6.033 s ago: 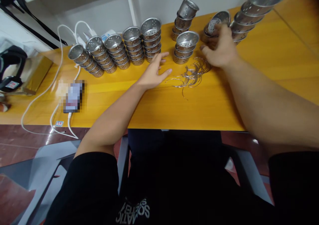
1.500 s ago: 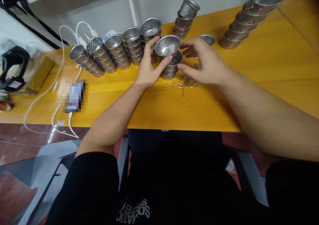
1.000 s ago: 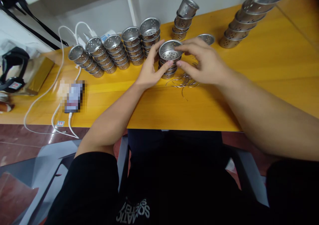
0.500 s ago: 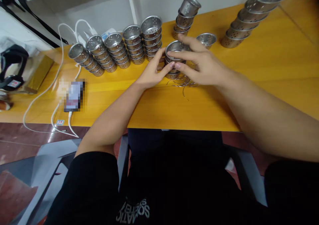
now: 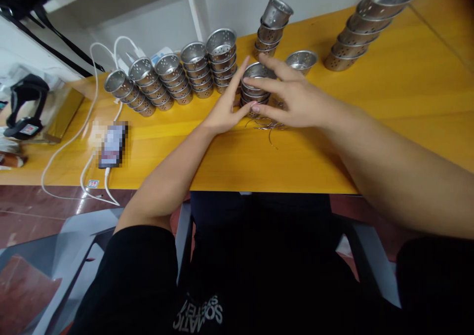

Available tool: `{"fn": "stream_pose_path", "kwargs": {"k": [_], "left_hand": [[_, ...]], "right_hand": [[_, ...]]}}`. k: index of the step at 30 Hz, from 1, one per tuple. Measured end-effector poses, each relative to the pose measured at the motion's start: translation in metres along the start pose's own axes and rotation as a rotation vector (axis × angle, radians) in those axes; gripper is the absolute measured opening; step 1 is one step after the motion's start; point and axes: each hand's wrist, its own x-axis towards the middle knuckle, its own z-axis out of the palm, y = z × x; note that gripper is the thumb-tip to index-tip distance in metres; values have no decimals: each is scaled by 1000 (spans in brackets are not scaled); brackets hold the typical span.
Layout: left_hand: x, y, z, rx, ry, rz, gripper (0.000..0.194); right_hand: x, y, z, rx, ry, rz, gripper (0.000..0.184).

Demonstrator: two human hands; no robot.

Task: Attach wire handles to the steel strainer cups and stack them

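Observation:
A stack of perforated metal cups (image 5: 255,89) stands upright on the yellow table between my two hands. At its left side is my left hand (image 5: 226,107), open, with straight fingers pointing up and away and the thumb across the near side. My right hand (image 5: 292,95) is open at the right, its fingers spread over and beside the top cup. The two thumb tips meet in front of the stack; whether any finger touches metal I cannot tell. Loose thin wires (image 5: 267,124) lie just in front, partly under my right hand.
To the left stands a row of several cup stacks, the nearest one (image 5: 222,53) close to my left fingers. Behind are a leaning stack (image 5: 272,26), a single cup (image 5: 301,61) and a tall tilted stack (image 5: 355,33). A phone (image 5: 113,145) with white cables lies left.
My left fingers have straightened from around the stack and now point upward. Both thumbs sit slightly lower on its near side. The whole view has shifted slightly.

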Motion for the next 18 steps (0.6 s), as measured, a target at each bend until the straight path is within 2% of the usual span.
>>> {"fn": "stream_pose_path", "kwargs": {"k": [5, 8, 11, 13, 16, 18], "left_hand": [[6, -52, 20, -53, 143, -72, 115], [8, -66, 24, -96, 196, -89, 93], [4, -47, 17, -109, 147, -56, 58], [1, -26, 12, -138, 85, -11, 46], [-3, -4, 7, -189, -4, 22, 42], [-3, -2, 7, -185, -47, 16, 48]], "right_hand": [[-1, -4, 0, -32, 32, 86, 108], [-3, -1, -10, 5, 128, 149, 110], [-5, 15, -21, 12, 189, 263, 94], [-5, 30, -26, -34, 210, 335, 78], [-5, 53, -26, -86, 199, 373, 64], [-6, 64, -23, -120, 186, 389, 60]]}}
